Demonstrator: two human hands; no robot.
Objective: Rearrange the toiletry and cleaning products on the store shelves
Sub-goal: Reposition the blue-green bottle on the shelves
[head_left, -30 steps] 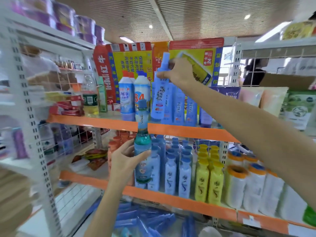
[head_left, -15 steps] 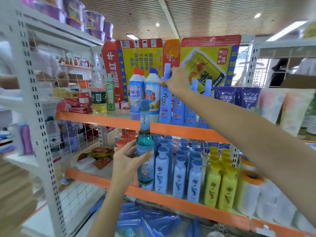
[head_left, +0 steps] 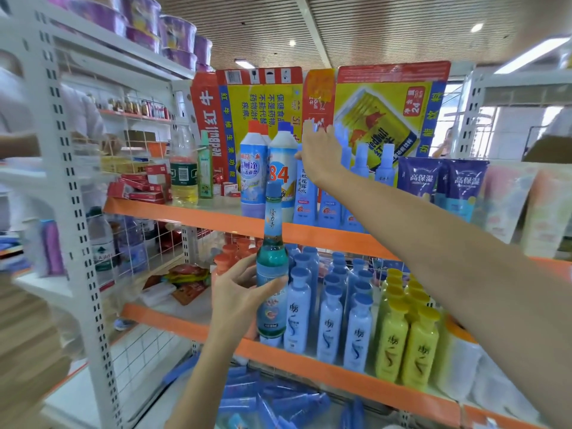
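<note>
My left hand [head_left: 235, 298] grips a tall teal-green bottle [head_left: 271, 267] with a blue cap, upright in front of the lower shelf's orange edge [head_left: 309, 363]. My right hand [head_left: 320, 153] reaches up to the upper shelf [head_left: 185, 212], fingers spread and straight, blurred, at the tops of a row of blue spray bottles [head_left: 305, 193]. The thumb is close to the leftmost spray bottle's neck; that bottle stands on the shelf.
A white "84" bottle [head_left: 280, 168] and a blue-white cleaner bottle [head_left: 252, 168] stand left of the sprays. Red Bull cardboard [head_left: 387, 119] backs the shelf. Pale-blue bottles [head_left: 328, 323] and yellow bottles [head_left: 405, 345] fill the lower shelf. Purple pouches [head_left: 442, 181] hang right. A person [head_left: 18, 119] stands far left.
My right hand set the blue spray bottle down on the upper shelf and opened its fingers. My left hand has kept the teal bottle in about the same place.
</note>
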